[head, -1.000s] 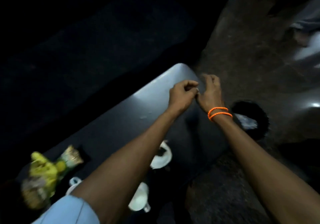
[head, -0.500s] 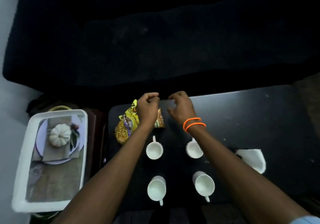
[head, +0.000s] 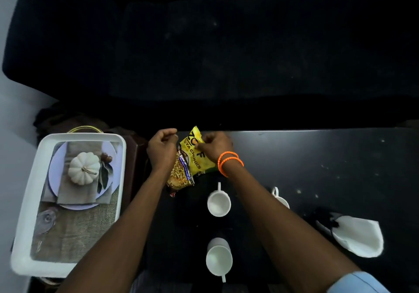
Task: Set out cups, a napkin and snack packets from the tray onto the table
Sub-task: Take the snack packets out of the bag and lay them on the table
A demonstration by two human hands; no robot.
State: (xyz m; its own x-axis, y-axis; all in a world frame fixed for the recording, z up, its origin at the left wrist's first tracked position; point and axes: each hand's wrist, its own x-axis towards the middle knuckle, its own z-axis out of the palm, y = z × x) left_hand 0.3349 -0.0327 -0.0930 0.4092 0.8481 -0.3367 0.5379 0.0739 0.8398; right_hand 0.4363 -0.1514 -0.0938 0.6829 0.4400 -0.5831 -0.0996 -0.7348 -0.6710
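Two snack packets sit at the far left corner of the black bench point(head: 317, 156): a yellow packet point(head: 195, 154) printed "CHUNKS", and a darker orange-and-purple packet point(head: 180, 174) partly tucked under its left edge. Right hand point(head: 214, 148), two orange bands point(head: 229, 162) on the wrist, has its fingers curled and pinching the yellow packet near its top right edge. Left hand point(head: 162, 148) is loosely fisted just left of the packets, fingers drawn in; cannot tell whether it touches either one. Three white cups visible on the bench: one point(head: 218, 202) near the packets with handle pointing away, one point(head: 218, 257) at the near edge with handle toward the viewer, a third point(head: 281, 198) half hidden behind the right forearm. White folded napkin point(head: 358, 236) lies well to the right, apart from the cups. White tray point(head: 25, 213) rests off the bench's left end, with a printed pumpkin-and-plate picture on its floor. Dark sofa point(head: 226, 43) beyond.
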